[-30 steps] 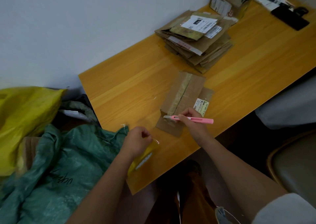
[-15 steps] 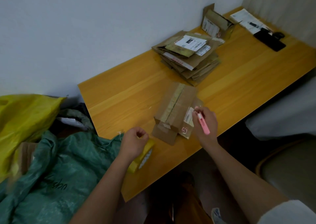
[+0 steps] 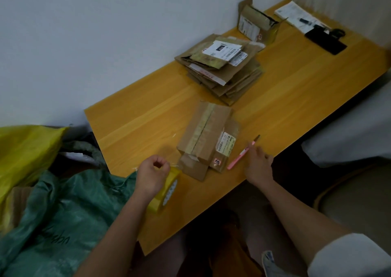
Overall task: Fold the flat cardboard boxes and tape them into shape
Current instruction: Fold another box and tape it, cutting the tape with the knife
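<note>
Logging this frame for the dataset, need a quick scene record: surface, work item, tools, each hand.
surface: wooden table
work item: taped box, mid-table
stack: flat boxes, near wall
cutter: pink cutter lying on table
left hand: curled over tape roll
right hand: fingers relaxed beside cutter, not gripping
</note>
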`<state>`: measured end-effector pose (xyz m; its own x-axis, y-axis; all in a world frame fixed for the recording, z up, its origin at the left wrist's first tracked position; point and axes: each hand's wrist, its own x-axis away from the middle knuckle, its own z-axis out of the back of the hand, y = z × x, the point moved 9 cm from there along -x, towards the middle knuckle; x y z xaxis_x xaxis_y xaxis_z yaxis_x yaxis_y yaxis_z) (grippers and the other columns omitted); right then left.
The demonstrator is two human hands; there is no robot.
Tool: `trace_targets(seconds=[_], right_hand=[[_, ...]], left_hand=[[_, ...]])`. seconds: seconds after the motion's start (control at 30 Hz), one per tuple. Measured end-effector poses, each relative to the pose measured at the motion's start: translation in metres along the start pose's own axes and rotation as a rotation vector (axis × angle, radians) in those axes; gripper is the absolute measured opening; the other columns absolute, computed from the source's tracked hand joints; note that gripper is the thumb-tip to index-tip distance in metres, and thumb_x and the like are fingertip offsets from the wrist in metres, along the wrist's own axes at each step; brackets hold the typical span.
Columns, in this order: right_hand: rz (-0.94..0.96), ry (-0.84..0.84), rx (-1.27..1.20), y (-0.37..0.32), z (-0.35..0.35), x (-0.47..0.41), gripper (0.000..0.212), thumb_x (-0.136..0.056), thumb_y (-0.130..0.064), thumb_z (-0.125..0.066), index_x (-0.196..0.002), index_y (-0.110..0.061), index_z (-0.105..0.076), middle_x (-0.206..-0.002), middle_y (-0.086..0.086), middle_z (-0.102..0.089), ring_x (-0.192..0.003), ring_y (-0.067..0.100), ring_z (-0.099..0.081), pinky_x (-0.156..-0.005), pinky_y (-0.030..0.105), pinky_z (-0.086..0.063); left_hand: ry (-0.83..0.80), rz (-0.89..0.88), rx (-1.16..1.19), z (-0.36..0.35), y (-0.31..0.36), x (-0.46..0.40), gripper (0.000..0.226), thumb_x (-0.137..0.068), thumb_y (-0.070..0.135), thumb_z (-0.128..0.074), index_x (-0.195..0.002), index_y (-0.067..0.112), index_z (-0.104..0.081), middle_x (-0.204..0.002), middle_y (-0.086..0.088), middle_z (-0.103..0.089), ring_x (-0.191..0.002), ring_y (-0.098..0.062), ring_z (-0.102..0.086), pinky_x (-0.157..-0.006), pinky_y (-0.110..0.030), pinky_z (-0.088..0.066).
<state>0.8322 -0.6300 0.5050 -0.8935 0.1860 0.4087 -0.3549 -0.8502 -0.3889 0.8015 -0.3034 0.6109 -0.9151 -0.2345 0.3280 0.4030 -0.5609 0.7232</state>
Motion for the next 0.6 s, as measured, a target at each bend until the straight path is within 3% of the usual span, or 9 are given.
trace_targets(seconds=[0.07,0.13,0.27,0.33,0.4,0.47,0.6], right_hand=[[0.030,0.193,-0.074,-0.021,0.030,0.007,0.054,-0.087,-0.001,-0.054,-0.139,-0.014,-0.042,-0.136,0.013,-0.042,-0.125,0.033,-0.033,-0.094,0.036,-0.034],[0.232,0.236,-0.182,-0.070,0.049,0.017,0.036,-0.091,-0.002,-0.051,-0.127,-0.008,-0.053,-0.123,0.011,-0.053,-0.118,0.025,-0.042,-0.090,0.028,-0.034],[0.489,-0.150,-0.424,-0.173,0.045,0.037,0.028,-0.101,-0.020,-0.049,-0.124,-0.011,-0.063,-0.116,0.004,-0.064,-0.101,0.011,-0.055,-0.083,0.015,-0.041],[0.464,-0.363,-0.467,-0.201,0.029,0.043,0.034,-0.100,-0.032,-0.053,-0.126,-0.012,-0.062,-0.121,0.003,-0.064,-0.107,0.013,-0.057,-0.088,0.021,-0.044],[0.452,-0.494,-0.500,-0.215,0.012,0.045,0.027,-0.096,-0.040,-0.057,-0.107,-0.018,-0.069,-0.103,-0.002,-0.068,-0.095,0.012,-0.061,-0.081,0.027,-0.049],[0.461,-0.506,-0.562,-0.225,0.007,0.042,0.021,-0.093,-0.038,-0.063,-0.080,-0.022,-0.066,-0.074,-0.008,-0.061,-0.072,0.005,-0.057,-0.066,0.023,-0.044],[0.524,-0.337,-0.515,-0.244,0.014,0.035,0.025,-0.093,-0.028,-0.065,-0.073,-0.018,-0.054,-0.067,-0.006,-0.051,-0.062,0.006,-0.047,-0.052,0.012,-0.034]], left_hand=[[0.014,-0.029,0.019,0.003,0.004,-0.001,0.012,-0.094,0.008,-0.060,-0.085,0.000,-0.059,-0.086,-0.008,-0.058,-0.077,-0.016,-0.051,-0.066,-0.027,-0.040],[0.015,-0.061,0.042,0.006,0.010,-0.003,0.013,-0.095,0.008,-0.059,-0.086,-0.001,-0.057,-0.087,-0.009,-0.056,-0.076,-0.015,-0.050,-0.065,-0.022,-0.040],[0.037,-0.100,0.081,0.015,0.023,-0.007,0.013,-0.096,0.008,-0.058,-0.086,0.000,-0.054,-0.088,-0.010,-0.053,-0.075,-0.016,-0.046,-0.065,-0.028,-0.037],[0.037,-0.130,0.079,0.021,0.033,-0.010,0.013,-0.096,0.008,-0.057,-0.086,0.001,-0.053,-0.087,-0.011,-0.052,-0.074,-0.018,-0.044,-0.064,-0.029,-0.034],[0.057,-0.176,0.066,0.029,0.043,-0.014,0.014,-0.096,0.008,-0.057,-0.085,0.001,-0.053,-0.086,-0.011,-0.051,-0.075,-0.019,-0.044,-0.062,-0.024,-0.033],[0.076,-0.224,0.050,0.036,0.052,-0.018,0.014,-0.096,0.007,-0.057,-0.083,0.002,-0.052,-0.085,-0.011,-0.051,-0.078,-0.022,-0.046,-0.062,-0.022,-0.034],[0.112,-0.229,0.068,0.047,0.052,-0.025,0.014,-0.094,0.011,-0.060,-0.084,0.005,-0.053,-0.084,-0.011,-0.052,-0.078,-0.022,-0.048,-0.065,-0.030,-0.035]])
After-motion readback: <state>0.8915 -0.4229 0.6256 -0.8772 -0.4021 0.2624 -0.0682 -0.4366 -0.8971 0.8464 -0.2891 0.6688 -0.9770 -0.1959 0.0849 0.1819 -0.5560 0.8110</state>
